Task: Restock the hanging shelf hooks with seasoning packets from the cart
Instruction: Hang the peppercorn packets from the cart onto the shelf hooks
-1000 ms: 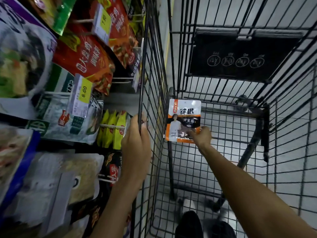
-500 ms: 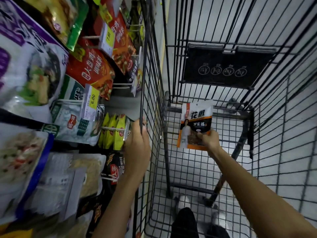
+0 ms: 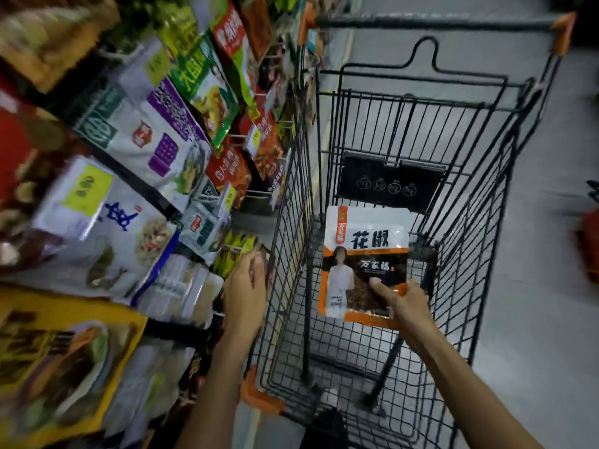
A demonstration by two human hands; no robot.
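The person's right grip (image 3: 405,306) is clamped on the lower right corner of a seasoning packet (image 3: 363,254): the thumb lies across the front and the fingers are curled behind it. The white and orange packet stands upright above and to the left of that grip, held in the air inside the black wire cart (image 3: 486,222), clear of the basket's floor. Beyond the packet, farther from the grip, a black placard (image 3: 389,183) hangs on the cart's fold-down flap.

The left grip (image 3: 244,286) is at the top rim of the cart's left wall with its back to the camera. Its fingertips are blurred, so it cannot be told whether they are closed round the wire or only rest against it. Just left of this grip hang small yellow-green sachets (image 3: 233,251). Above it, shelf hooks (image 3: 238,144) carry a red packet (image 3: 227,170) and a white and purple packet (image 3: 162,137). Grey floor (image 3: 551,319) shows right of the right grip.
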